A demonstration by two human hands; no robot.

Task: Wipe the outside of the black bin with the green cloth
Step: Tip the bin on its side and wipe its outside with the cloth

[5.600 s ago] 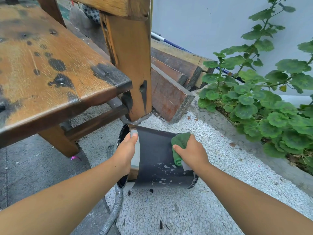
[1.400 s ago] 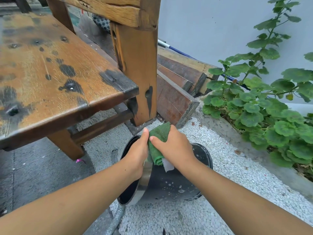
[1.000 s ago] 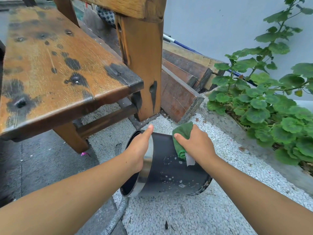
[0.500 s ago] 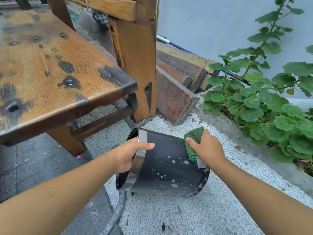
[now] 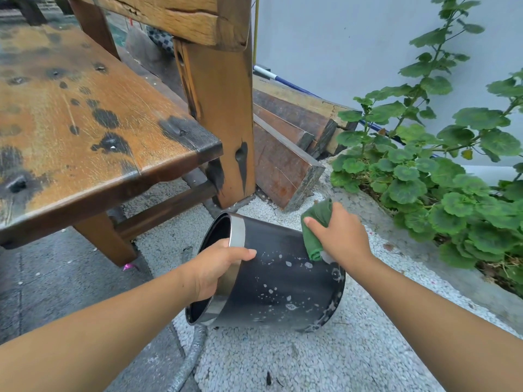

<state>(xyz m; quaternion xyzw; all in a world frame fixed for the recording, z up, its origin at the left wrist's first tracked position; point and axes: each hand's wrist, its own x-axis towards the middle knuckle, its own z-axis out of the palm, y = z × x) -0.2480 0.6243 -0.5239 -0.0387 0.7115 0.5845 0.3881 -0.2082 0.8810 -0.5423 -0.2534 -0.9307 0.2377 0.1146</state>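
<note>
Now our left hand (image 5: 218,267) grips the rim of the black bin (image 5: 277,287), tipped on gravel (image 5: 283,363) beneath; our right hand (image 5: 339,239) clutches the green cloth (image 5: 312,232) against its base end. Hard strokes could roll it free.

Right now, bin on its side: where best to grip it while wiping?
The silver rim, from the left. The bin lies on its side, mouth open leftward, so fingers can hook inside, thumb outside, as the left hand does.
</note>
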